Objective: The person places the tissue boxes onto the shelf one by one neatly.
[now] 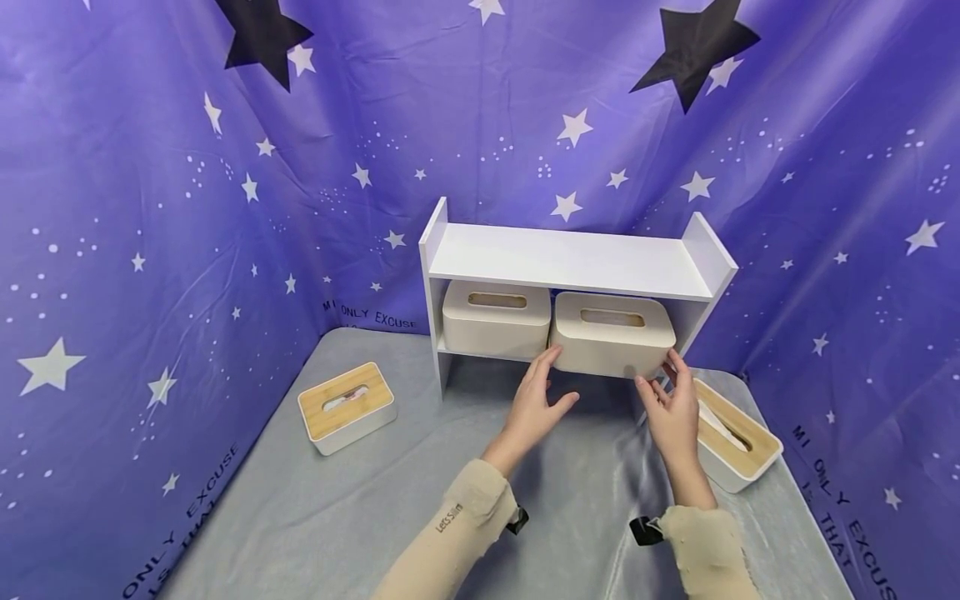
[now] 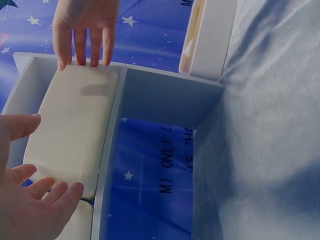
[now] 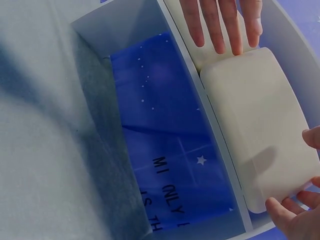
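Note:
Two cream tissue boxes stand side by side on the lower level of a white shelf (image 1: 570,258). The right tissue box (image 1: 615,342) sticks out a little past the shelf's front edge. At its left end, beside the other tissue box (image 1: 495,323), my left hand (image 1: 531,408) has its fingertips at the corner and its thumb held away. My right hand (image 1: 675,408) touches the opposite end with extended fingers. In the left wrist view the box's front (image 2: 75,125) lies between both hands. The right wrist view shows the right hand (image 3: 300,215) at the box's end.
A white tissue box with a wooden lid (image 1: 348,404) sits on the grey cloth (image 1: 300,517) at left. Another wooden-lidded box (image 1: 738,442) stands right of the shelf, close to the right forearm. A purple star-patterned curtain (image 1: 510,108) surrounds the table.

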### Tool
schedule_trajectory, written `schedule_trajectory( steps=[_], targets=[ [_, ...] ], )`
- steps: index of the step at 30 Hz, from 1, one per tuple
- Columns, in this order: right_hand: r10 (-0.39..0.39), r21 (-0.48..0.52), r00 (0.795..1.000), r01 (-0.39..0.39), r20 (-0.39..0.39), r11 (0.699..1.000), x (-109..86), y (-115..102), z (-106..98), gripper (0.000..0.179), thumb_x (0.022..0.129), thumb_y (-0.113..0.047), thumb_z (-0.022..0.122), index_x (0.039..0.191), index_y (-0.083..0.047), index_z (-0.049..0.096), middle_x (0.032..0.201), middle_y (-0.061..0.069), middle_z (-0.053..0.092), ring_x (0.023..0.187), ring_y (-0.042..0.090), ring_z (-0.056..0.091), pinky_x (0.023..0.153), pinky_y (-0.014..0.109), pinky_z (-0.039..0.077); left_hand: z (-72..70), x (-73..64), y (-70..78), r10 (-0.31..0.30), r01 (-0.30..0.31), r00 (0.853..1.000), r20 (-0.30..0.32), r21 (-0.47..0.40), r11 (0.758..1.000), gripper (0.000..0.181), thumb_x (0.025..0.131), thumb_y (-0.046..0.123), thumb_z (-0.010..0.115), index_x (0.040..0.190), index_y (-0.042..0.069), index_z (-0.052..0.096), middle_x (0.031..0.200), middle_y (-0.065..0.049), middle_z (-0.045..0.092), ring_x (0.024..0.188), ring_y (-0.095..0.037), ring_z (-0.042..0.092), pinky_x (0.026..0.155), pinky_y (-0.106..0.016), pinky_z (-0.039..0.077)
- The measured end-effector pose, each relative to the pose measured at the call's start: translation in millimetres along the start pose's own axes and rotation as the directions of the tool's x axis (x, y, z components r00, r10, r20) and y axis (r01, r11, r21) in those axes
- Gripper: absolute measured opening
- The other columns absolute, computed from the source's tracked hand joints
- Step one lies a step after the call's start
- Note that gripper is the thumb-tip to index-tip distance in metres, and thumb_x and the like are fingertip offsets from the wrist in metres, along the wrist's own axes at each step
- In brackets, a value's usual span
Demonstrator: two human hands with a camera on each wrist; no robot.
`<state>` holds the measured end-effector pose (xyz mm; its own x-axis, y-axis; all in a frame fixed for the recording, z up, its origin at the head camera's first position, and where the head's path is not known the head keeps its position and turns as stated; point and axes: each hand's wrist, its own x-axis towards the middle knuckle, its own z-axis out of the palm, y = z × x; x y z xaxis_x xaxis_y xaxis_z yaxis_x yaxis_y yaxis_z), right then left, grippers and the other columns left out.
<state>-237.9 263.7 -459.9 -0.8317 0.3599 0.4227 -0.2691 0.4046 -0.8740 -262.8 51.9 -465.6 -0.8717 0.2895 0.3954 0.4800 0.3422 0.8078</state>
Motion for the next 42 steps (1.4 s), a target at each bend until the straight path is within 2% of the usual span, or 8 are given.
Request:
schedule_trajectory(
  steps=[2, 4, 7, 9, 12, 20, 27, 42],
  targets=[
    [-0.007, -0.008, 1.000, 0.007, 0.009, 1.000, 1.1, 4.8, 0.8, 0.071, 0.092, -0.001, 0.066, 0.153, 0.001, 0.032, 0.156, 0.023, 0.037, 0.142, 0.042, 0.040, 0.094, 0.000, 0.042, 0.0, 0.5, -0.3, 0.007, -0.008, 1.000, 0.009, 0.004, 1.000, 0.072, 0.092, 0.017, 0.070, 0.154, 0.008, 0.034, 0.161, -0.009, 0.034, 0.145, -0.030, 0.040, 0.109, -0.037, 0.051],
    [-0.006, -0.016, 1.000, 0.006, 0.023, 1.000, 1.4, 5.7, 1.2, 0.073, 0.092, -0.003, 0.067, 0.155, -0.001, 0.030, 0.157, 0.022, 0.036, 0.143, 0.040, 0.039, 0.101, 0.007, 0.044, -0.1, 0.8, -0.5, 0.005, -0.005, 1.000, 0.019, 0.006, 1.000, 0.072, 0.093, 0.018, 0.070, 0.154, 0.009, 0.033, 0.163, -0.008, 0.032, 0.145, -0.030, 0.039, 0.110, -0.037, 0.050],
    [0.002, -0.013, 0.999, -0.001, 0.044, 1.000, 2.0, 5.0, 1.6, 0.076, 0.092, -0.004, 0.067, 0.156, -0.003, 0.027, 0.159, 0.022, 0.033, 0.146, 0.038, 0.036, 0.112, 0.032, 0.044, 0.1, 1.3, -1.2, -0.002, 0.002, 0.999, 0.038, 0.007, 1.000, 0.072, 0.093, 0.019, 0.069, 0.155, 0.009, 0.032, 0.164, -0.007, 0.028, 0.147, -0.030, 0.037, 0.111, -0.037, 0.049],
    [0.010, -0.008, 0.998, -0.009, 0.054, 1.000, 2.3, 4.3, 2.1, 0.077, 0.092, -0.003, 0.067, 0.157, -0.003, 0.025, 0.160, 0.021, 0.032, 0.147, 0.037, 0.034, 0.113, 0.049, 0.041, 0.7, 1.6, -2.0, -0.003, 0.003, 0.999, 0.044, 0.006, 1.000, 0.072, 0.094, 0.019, 0.069, 0.155, 0.009, 0.032, 0.165, -0.008, 0.027, 0.147, -0.030, 0.037, 0.111, -0.037, 0.049],
    [0.011, 0.019, 0.998, -0.012, 0.063, 1.000, 3.2, 4.3, 3.2, 0.079, 0.091, -0.001, 0.066, 0.157, -0.003, 0.024, 0.160, 0.022, 0.029, 0.148, 0.038, 0.031, 0.112, 0.062, 0.037, 1.6, 2.3, -3.1, -0.006, 0.006, 0.999, 0.052, 0.009, 1.000, 0.072, 0.094, 0.020, 0.068, 0.155, 0.010, 0.032, 0.165, -0.008, 0.025, 0.147, -0.031, 0.037, 0.111, -0.038, 0.049],
    [0.007, 0.003, 0.995, -0.007, 0.098, 1.000, 4.4, 4.8, 4.7, 0.085, 0.091, -0.003, 0.068, 0.159, -0.004, 0.018, 0.162, 0.022, 0.024, 0.150, 0.037, 0.026, 0.112, 0.065, 0.037, 2.9, 5.1, -4.8, -0.031, 0.029, 0.997, 0.067, 0.020, 0.999, 0.072, 0.093, 0.018, 0.069, 0.155, 0.011, 0.033, 0.166, -0.008, 0.022, 0.148, -0.031, 0.035, 0.111, -0.038, 0.049],
    [0.018, -0.041, 0.993, -0.013, 0.116, 0.999, 6.0, 5.6, 5.3, 0.086, 0.092, -0.006, 0.068, 0.160, -0.005, 0.015, 0.163, 0.022, 0.021, 0.151, 0.037, 0.025, 0.114, 0.063, 0.037, 2.8, 6.7, -4.4, -0.043, 0.037, 0.997, 0.068, 0.085, 0.996, 0.071, 0.093, 0.024, 0.068, 0.154, 0.012, 0.034, 0.167, -0.007, 0.022, 0.149, -0.031, 0.033, 0.119, -0.051, 0.038],
    [0.010, -0.059, 0.989, -0.001, 0.149, 0.998, 1.2, 11.6, 3.4, 0.083, 0.091, -0.005, 0.068, 0.158, -0.001, 0.019, 0.160, 0.028, 0.026, 0.147, 0.044, 0.029, 0.111, 0.067, 0.037, 6.1, 0.2, -5.4, -0.076, 0.066, 0.992, 0.100, 0.103, 0.993, 0.073, 0.094, 0.025, 0.069, 0.156, 0.014, 0.032, 0.167, -0.007, 0.021, 0.152, -0.030, 0.027, 0.121, -0.050, 0.035]
  ],
)
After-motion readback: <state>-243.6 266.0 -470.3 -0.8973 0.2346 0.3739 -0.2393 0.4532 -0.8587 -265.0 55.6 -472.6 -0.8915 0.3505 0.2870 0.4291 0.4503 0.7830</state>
